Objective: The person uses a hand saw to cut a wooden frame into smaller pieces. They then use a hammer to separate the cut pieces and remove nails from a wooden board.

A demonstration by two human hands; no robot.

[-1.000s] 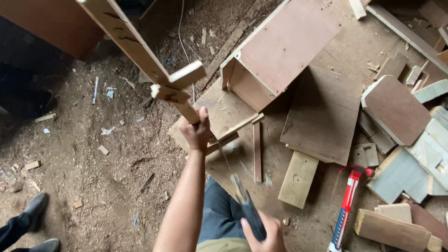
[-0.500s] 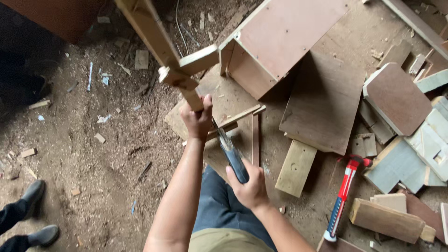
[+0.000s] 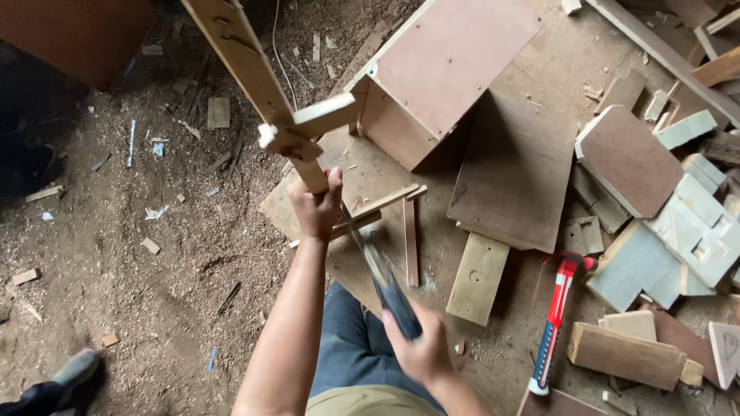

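My left hand (image 3: 316, 206) grips the lower end of a long pale wooden frame piece (image 3: 254, 73) that rises up and to the left, with a short crosspiece (image 3: 324, 117) nailed to it. My right hand (image 3: 420, 350) holds the dark handle of a hand saw (image 3: 378, 270); its blurred blade slants up to the wood just below my left hand. My blue-trousered leg (image 3: 347, 347) lies beneath both arms.
A plywood box (image 3: 439, 69) stands behind the frame on a brown board (image 3: 516, 169). A short plank (image 3: 478, 277) and thin slats (image 3: 408, 239) lie nearby. A red-handled hammer (image 3: 556, 316) and several wood offcuts (image 3: 671, 231) lie right. Another person's shoe (image 3: 69, 377) is bottom left.
My right hand has brought the saw up from beside my leg to the wood under my left hand. The frame piece has stayed held in my left hand.
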